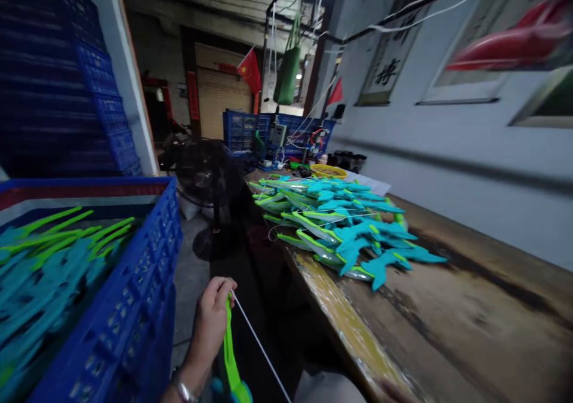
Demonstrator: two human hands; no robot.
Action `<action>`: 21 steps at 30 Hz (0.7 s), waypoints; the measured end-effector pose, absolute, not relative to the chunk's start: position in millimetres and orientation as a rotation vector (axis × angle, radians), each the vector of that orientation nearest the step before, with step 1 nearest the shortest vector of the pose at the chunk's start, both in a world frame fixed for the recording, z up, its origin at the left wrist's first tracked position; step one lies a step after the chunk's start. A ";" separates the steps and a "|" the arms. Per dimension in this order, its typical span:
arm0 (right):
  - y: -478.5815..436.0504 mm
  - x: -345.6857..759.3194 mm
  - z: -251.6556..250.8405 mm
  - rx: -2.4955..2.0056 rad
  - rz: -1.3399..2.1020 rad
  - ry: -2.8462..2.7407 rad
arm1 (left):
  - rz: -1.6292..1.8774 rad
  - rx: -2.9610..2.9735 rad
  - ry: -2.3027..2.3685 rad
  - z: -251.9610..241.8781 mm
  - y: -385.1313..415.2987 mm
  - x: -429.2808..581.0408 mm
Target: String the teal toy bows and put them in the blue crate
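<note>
My left hand (213,318) is low in the middle, below the table edge, with its fingers pinched shut on a bright green strip (230,355) of a teal and green toy piece. A thin white string (259,346) runs from the same pinch down to the right. A watch sits on that wrist. A blurred bit of what may be my right hand (394,392) shows at the bottom edge by the table's rim; its fingers are hidden. A heap of teal and green toy pieces (344,224) lies on the worn wooden table (470,319).
A blue plastic crate (134,295) on my left holds several of the same teal and green pieces. A black floor fan (206,179) stands ahead in the aisle. Stacked blue crates (58,74) rise at the left, with more at the back. A yellow bowl (329,171) sits at the table's far end.
</note>
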State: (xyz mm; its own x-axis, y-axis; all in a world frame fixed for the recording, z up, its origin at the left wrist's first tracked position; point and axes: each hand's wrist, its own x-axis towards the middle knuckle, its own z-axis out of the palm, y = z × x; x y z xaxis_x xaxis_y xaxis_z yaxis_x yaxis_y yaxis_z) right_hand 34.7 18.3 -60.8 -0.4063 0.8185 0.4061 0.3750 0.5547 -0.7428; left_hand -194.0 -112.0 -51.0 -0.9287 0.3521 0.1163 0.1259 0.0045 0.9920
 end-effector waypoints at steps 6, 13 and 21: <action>-18.5 -56.6 20.1 -0.543 1.854 -2.066 | 2.042 0.696 1.920 -17.8 -102.4 -169.5; -24.1 -99.5 -3.7 -0.937 2.204 -1.576 | 2.004 0.685 1.910 -30.4 -109.1 -180.4; -15.6 -98.0 -1.1 -0.772 1.726 -1.863 | 2.164 0.392 1.449 -48.5 -113.6 -191.4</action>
